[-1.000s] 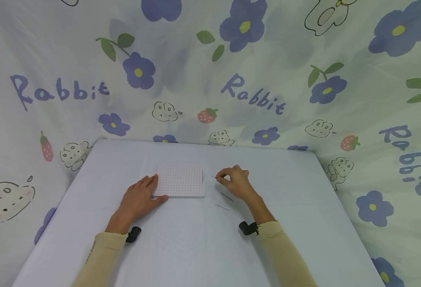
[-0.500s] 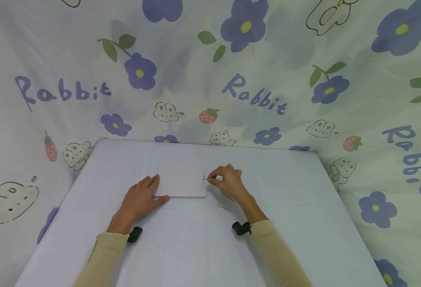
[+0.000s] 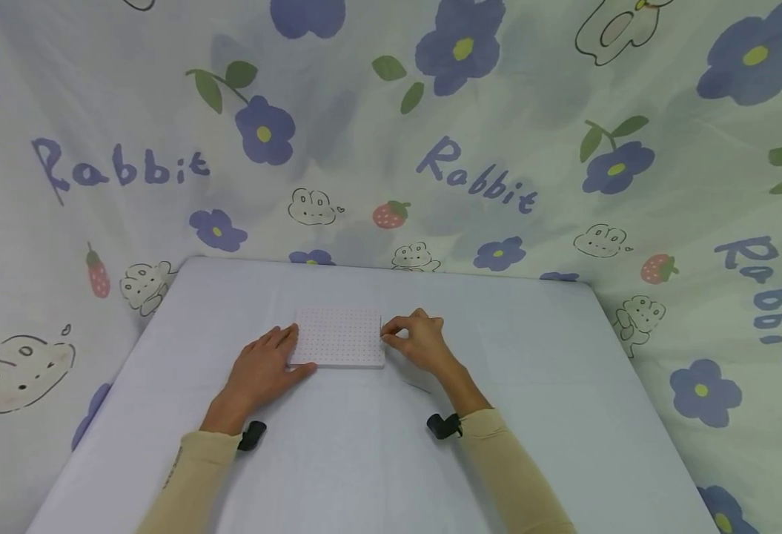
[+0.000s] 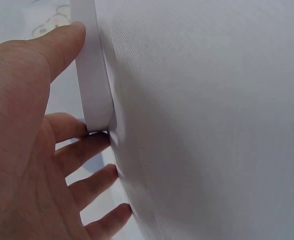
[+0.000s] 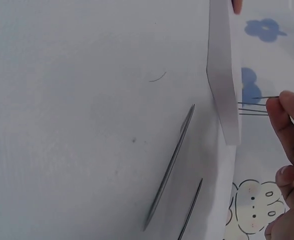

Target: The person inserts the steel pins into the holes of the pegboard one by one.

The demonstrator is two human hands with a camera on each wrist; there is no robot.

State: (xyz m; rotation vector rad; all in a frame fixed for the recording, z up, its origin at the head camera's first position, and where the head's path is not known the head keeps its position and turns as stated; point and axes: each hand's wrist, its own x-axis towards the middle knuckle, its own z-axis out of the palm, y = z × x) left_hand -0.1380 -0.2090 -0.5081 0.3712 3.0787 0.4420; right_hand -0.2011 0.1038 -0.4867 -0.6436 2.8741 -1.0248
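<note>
A white board (image 3: 339,338) dotted with rows of small holes lies flat on the table. My left hand (image 3: 262,373) rests at its near left corner, the thumb along the near side (image 4: 94,75) and the fingers spread by the left side. Several thin metal needles (image 5: 253,109) stand up out of the board near its right edge. Just beside them my right hand (image 3: 420,343) pinches another needle (image 5: 263,97) between thumb and forefinger, its point above the board. In the right wrist view, two needles lie on the table, a thick one (image 5: 169,170) and a thinner one (image 5: 191,207).
The table (image 3: 337,452) has a pale cloth, and a curtain (image 3: 337,148) printed with flowers and rabbits hangs behind it. In the right wrist view, a fine dark hair-like strand (image 5: 158,77) lies on the cloth.
My right hand has moved left with the needle, from beside the board to its right edge, and the needle has tipped from nearly level to more upright. My left hand stays put.
</note>
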